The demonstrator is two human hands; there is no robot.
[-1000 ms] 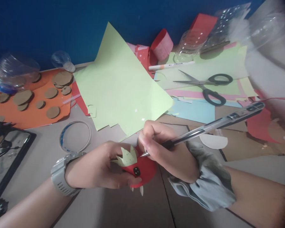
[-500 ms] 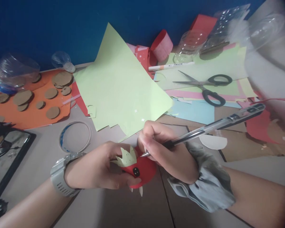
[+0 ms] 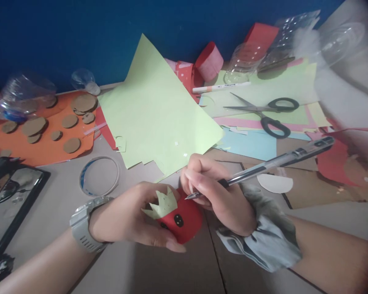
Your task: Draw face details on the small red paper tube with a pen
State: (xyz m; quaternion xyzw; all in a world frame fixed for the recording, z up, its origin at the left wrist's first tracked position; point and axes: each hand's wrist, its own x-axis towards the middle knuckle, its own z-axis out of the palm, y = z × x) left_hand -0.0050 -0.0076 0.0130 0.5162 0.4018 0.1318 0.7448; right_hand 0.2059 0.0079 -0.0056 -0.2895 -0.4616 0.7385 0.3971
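Observation:
My left hand (image 3: 138, 216) is wrapped round a small red paper figure (image 3: 190, 224) with black dotted eyes. A jagged pale green paper crown (image 3: 164, 204) is on its upper edge, and part of the figure is hidden behind my fingers. In my right hand (image 3: 214, 190) is a ballpoint pen (image 3: 263, 164), pinched near its tip. The tip is just over or on the red paper beside the crown; I cannot tell whether it touches. Beyond my hands lies a large light green sheet (image 3: 159, 110), cut unevenly along its near edge.
Black-handled scissors (image 3: 263, 108) and a white marker (image 3: 222, 87) lie on stacked coloured paper at right. A tape roll (image 3: 99, 175) rests left of my hands. Cardboard discs (image 3: 33, 126) lie on an orange sheet (image 3: 55, 143). Clear plastic bottle pieces (image 3: 27, 94) stand along the blue wall.
The red figure has turned slightly in my left hand, and my left thumb has shifted along its lower edge. The pen tip has moved a little right and up.

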